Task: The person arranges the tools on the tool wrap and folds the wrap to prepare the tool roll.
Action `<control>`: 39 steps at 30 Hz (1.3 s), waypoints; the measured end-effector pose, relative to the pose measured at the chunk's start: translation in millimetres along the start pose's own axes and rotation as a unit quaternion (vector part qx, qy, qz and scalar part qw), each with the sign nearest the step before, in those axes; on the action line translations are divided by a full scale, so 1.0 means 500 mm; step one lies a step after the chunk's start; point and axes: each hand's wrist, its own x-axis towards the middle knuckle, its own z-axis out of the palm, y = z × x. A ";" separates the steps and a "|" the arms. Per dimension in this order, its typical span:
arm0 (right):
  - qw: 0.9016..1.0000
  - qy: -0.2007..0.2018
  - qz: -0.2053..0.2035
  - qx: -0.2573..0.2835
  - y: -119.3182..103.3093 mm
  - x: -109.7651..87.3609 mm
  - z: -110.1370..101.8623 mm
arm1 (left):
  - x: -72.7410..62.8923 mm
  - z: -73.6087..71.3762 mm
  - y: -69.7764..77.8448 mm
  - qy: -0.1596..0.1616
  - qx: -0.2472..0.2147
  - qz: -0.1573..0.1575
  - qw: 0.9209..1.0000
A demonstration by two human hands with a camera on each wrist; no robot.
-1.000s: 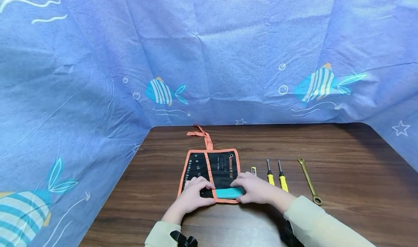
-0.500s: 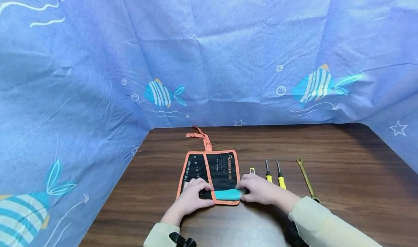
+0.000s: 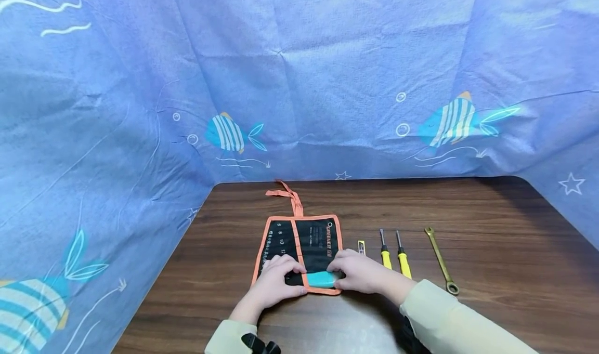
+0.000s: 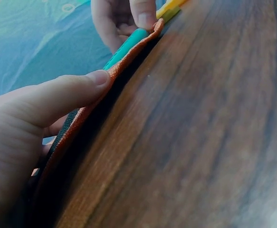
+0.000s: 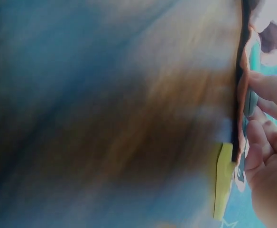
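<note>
A black tool pouch (image 3: 320,239) with orange trim lies unrolled on the table in the head view. A teal tool handle (image 3: 320,279) lies along its near edge, its left part covered by the pocket; its exact kind is hidden. My left hand (image 3: 280,280) pinches the orange pocket edge; in the left wrist view its thumb (image 4: 98,78) presses the trim beside the teal handle. At the handle's right end, my right hand (image 3: 359,272) pinches it between thumb and fingers, also visible in the right wrist view.
Right of the pouch lie a yellow-labelled item (image 3: 362,247) partly behind my right hand, two yellow-handled screwdrivers (image 3: 386,255) and a brass-coloured ratchet wrench (image 3: 442,260). Orange ties (image 3: 292,198) stretch from the pouch's far edge. A blue fish-print cloth (image 3: 299,83) hangs behind the table.
My right hand shifted slightly right, then came back left along the teal handle; less teal shows between the hands now. My left hand has stayed on the pocket edge.
</note>
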 end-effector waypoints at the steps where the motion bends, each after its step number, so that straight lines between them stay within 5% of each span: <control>1: 1.000 0.001 0.000 0.000 -0.002 0.003 0.001 | 0.001 0.000 0.000 -0.001 0.002 0.001 1.000; 19: 0.999 0.025 -0.043 0.000 -0.043 0.052 0.035 | 0.003 0.000 0.003 0.013 0.047 0.021 0.999; 29: 0.999 0.037 -0.037 -0.004 -0.043 0.046 0.037 | 0.006 0.003 0.001 0.014 0.048 0.013 0.999; 39: 1.000 0.026 -0.011 0.002 -0.005 0.017 0.001 | 0.001 -0.008 -0.004 0.025 0.136 -0.030 0.990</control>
